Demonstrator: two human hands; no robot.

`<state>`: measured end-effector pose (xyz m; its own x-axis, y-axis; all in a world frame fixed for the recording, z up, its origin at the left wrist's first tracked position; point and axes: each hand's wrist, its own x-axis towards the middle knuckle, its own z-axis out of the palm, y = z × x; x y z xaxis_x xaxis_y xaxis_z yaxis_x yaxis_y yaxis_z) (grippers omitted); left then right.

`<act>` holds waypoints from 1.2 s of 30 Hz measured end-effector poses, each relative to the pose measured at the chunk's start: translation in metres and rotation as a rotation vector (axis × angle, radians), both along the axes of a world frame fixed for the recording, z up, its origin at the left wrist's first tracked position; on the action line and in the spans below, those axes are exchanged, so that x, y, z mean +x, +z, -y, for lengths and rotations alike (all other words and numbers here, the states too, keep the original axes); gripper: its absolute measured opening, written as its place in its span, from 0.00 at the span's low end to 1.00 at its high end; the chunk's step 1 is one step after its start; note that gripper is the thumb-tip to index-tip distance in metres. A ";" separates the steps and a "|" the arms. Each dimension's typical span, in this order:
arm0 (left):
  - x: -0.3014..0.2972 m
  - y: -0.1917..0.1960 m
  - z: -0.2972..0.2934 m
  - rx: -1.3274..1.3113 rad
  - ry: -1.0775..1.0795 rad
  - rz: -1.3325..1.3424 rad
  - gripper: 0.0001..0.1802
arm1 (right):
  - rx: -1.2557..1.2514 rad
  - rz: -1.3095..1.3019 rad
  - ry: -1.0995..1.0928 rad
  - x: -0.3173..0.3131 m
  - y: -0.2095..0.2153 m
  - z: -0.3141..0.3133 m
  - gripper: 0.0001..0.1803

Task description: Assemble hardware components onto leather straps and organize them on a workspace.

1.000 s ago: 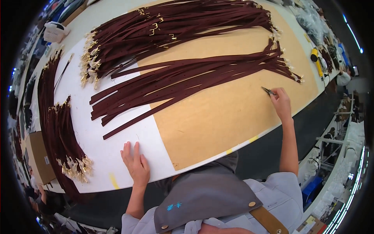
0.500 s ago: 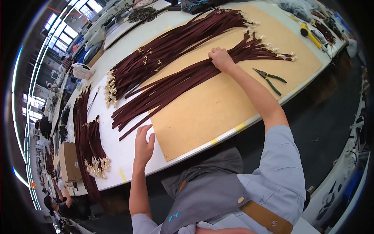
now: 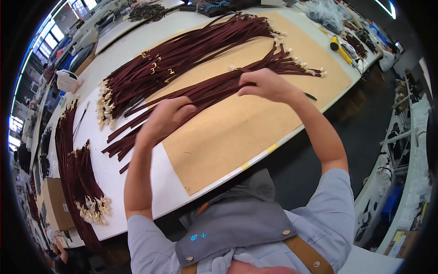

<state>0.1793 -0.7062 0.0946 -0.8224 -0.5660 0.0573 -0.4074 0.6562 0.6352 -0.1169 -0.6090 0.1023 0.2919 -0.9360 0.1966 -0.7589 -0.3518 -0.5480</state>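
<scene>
Head view: my left hand (image 3: 175, 113) had just come off the near side of the bench (image 3: 259, 157) and lay over the dark red straps (image 3: 216, 94), fingers curled down; I couldn't tell whether it gripped any. My right hand (image 3: 264, 86), a second earlier on the pliers (image 3: 310, 96), was now closed, thumb and fingers pinching a strap; only a green handle tip showed of the pliers. I judged that both hands were now at one bundle. It lay mid-bench, partly on the brown sheet (image 3: 219, 141). Its long axis ran roughly along the near edge, slanting slightly, plain ends toward the left end, clasps (image 3: 299, 63) toward the right.
</scene>
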 end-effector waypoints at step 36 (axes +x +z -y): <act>0.477 -0.106 0.104 -0.627 1.475 0.578 0.08 | 0.767 0.538 0.140 0.187 -0.139 0.105 0.02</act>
